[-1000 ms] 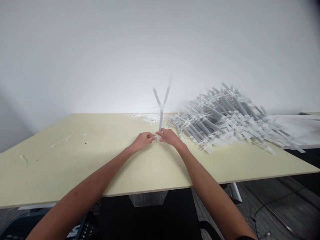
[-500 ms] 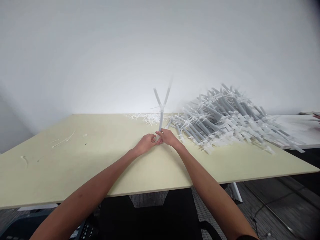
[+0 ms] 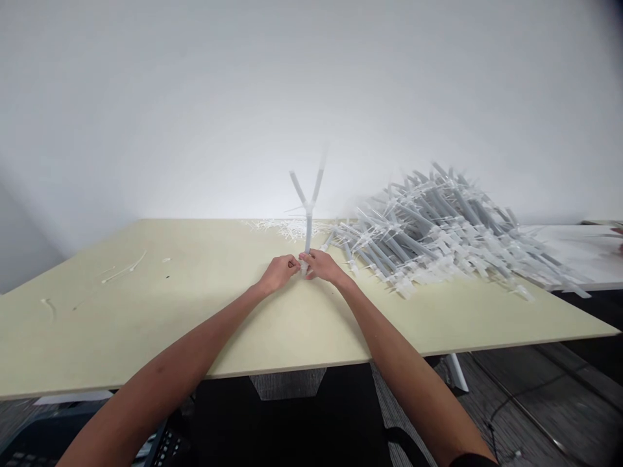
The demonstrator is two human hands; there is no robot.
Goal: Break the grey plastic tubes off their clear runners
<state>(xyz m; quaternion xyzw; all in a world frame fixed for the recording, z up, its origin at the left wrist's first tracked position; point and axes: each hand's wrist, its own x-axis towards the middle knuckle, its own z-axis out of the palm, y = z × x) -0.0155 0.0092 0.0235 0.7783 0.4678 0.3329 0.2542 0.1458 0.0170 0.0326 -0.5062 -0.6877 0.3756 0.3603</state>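
Two bare hands meet at the near middle of a pale yellow bench (image 3: 204, 324), the left hand (image 3: 278, 274) and the right hand (image 3: 321, 266) closing from either side on the foot of a Y-shaped plastic piece (image 3: 307, 233). Each grip is pressed together, pinching the stem low down, with the fingers partly hiding it and the two hands almost touching. The step in hand appears to be work at the base of the stem, and the hold seems to call for steady, even pressure from both sides, since nothing else visibly supports the piece. It stands nearly upright over the bench, though whether its foot touches the surface cannot be told. Its pale, translucent stem rises to a fork of two grey-cored arms, their tips blurred. Just to the right lies a large heap of similar pieces (image 3: 438, 227), tangled and crossing one another, with a low drift of fine white plastic bits (image 3: 285, 227) behind the stem. Thin white scraps (image 3: 121, 267) lie on the bench to the left, and a white sheet (image 3: 569, 253) lies beyond the heap at far right.
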